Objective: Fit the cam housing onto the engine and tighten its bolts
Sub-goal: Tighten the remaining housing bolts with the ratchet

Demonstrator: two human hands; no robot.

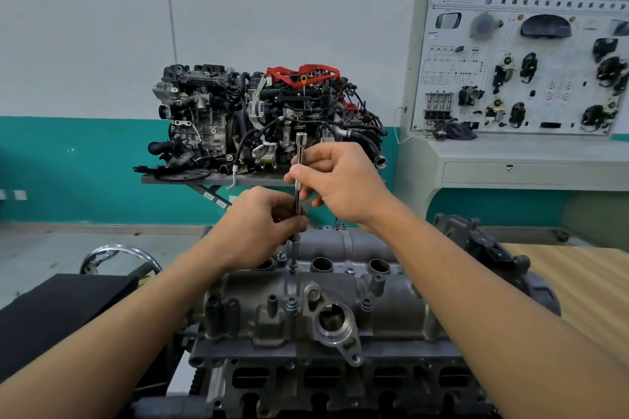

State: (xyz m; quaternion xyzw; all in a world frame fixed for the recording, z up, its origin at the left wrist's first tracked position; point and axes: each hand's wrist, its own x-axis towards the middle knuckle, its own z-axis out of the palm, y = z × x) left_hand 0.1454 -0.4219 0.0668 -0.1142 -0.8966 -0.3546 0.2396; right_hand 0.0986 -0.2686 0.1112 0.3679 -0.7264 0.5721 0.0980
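Observation:
The grey cam housing (340, 289) sits on top of the engine (306, 381) in front of me. A long chrome extension bar (299, 160) stands upright, its tip on a bolt (292, 269) between the housing's round plug wells. My left hand (262, 224) pinches the bar's lower part just above the housing. My right hand (337, 180) grips the bar's upper part, thumb toward me. Other bolt heads (291, 303) show along the housing's near side.
A complete display engine (265, 116) with red parts stands on a stand behind. A training board (520, 61) with car components is at the right. A black mat (58, 309) lies at the left, a wooden bench top (578, 286) at the right.

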